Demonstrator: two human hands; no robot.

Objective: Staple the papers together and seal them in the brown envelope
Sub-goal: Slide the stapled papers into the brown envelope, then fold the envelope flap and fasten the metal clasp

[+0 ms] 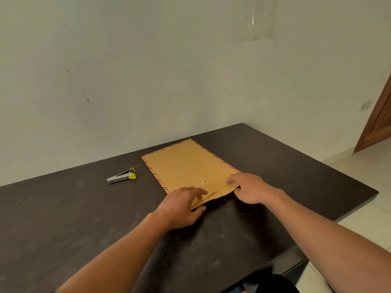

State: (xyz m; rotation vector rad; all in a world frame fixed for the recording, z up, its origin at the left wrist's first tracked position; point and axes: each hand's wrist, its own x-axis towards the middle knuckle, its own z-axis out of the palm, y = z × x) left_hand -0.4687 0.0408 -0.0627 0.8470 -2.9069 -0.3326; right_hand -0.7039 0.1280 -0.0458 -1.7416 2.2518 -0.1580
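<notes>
A brown envelope (186, 166) with a striped red-and-dark border lies flat on the dark table (84, 218). Its flap at the near end is folded over, with a small round fastener (204, 182) just beyond it. My left hand (182, 205) holds the flap's near left corner, thumb under the edge and fingers on top. My right hand (247, 187) presses the flap's right end, fingers on the paper. A thin dark string (239, 207) trails on the table by the flap. No loose papers are in sight. A silver and yellow stapler (122, 177) rests to the left of the envelope.
The table's back edge meets a pale wall (148, 70). Its right edge (359, 199) drops to a light tiled floor (359, 166). A brown wooden door (378, 123) stands at the far right.
</notes>
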